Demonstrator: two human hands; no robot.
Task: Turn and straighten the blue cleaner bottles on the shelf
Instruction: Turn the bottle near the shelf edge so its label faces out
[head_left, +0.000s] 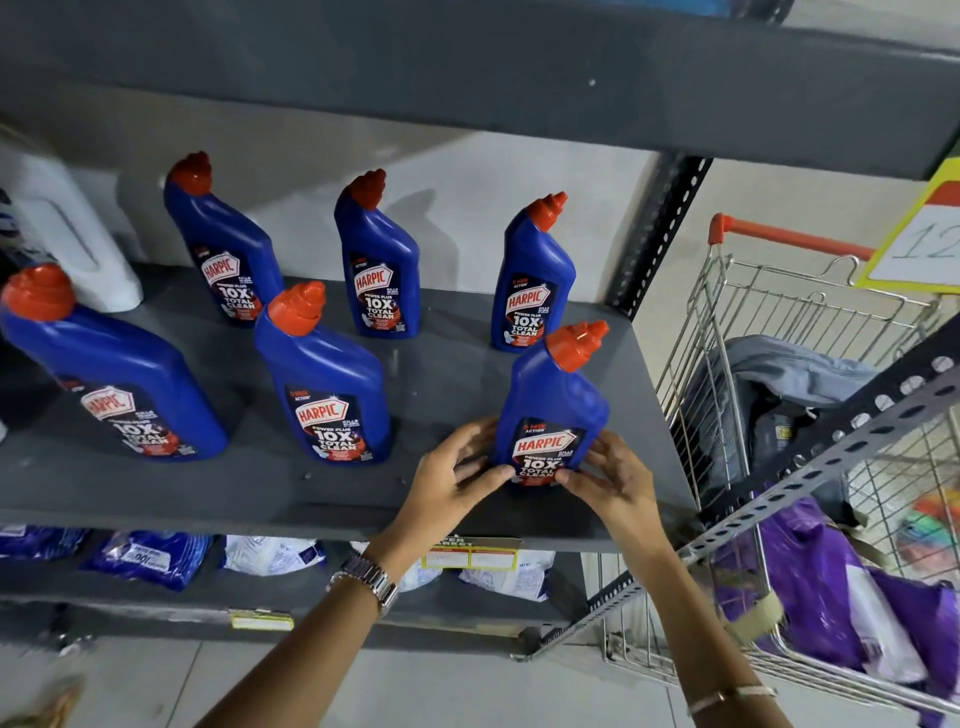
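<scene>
Several blue cleaner bottles with red caps stand upright on the grey shelf (260, 493), labels facing me. The front right bottle (553, 395) stands near the shelf's right end. My left hand (457, 475) touches its lower left side and my right hand (605, 475) its lower right side, fingertips at the label's bottom corners. To its left stand the front middle bottle (324, 379) and the front left bottle (109, 374). Behind are three more: a back left bottle (223, 244), a back middle bottle (379, 260) and a back right bottle (532, 280).
A white jug (78, 239) stands at the back left. A wire shopping cart (810, 415) with bags and a grey cloth is to the right of the shelf post (660, 228). Blue and white packets (150, 556) lie on the lower shelf. A yellow price sign (919, 234) hangs at the right.
</scene>
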